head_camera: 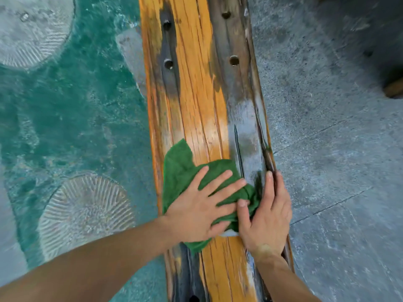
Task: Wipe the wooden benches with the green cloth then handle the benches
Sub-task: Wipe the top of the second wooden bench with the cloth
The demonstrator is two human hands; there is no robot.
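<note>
wooden bench (196, 88): long plank seat, running from the near edge of view to the far edge. orange-brown grain down the middle, worn grey-black strips along both long sides, pale dusty patch near the right edge. four round holes in the far half, two by each long side; a dark hole partly seen at the near end.

green cloth (181, 168): terry-like, crumpled, lying on the seat's near half, spanning from the left edge toward the right. one corner points to the far end.

left hand (202, 205): flat on the cloth, fingers straight and spread, palm pressing down.

right hand (266, 214): at the right edge of the seat, fingers lying along that edge, thumb touching the cloth's bunched right end beside the left fingertips. whether it pinches the cloth cannot be told.

floor, left of bench (65, 118): teal painted surface with pale ribbed round patches.

floor, right of bench (338, 149): grey concrete with thin seam lines.
</note>
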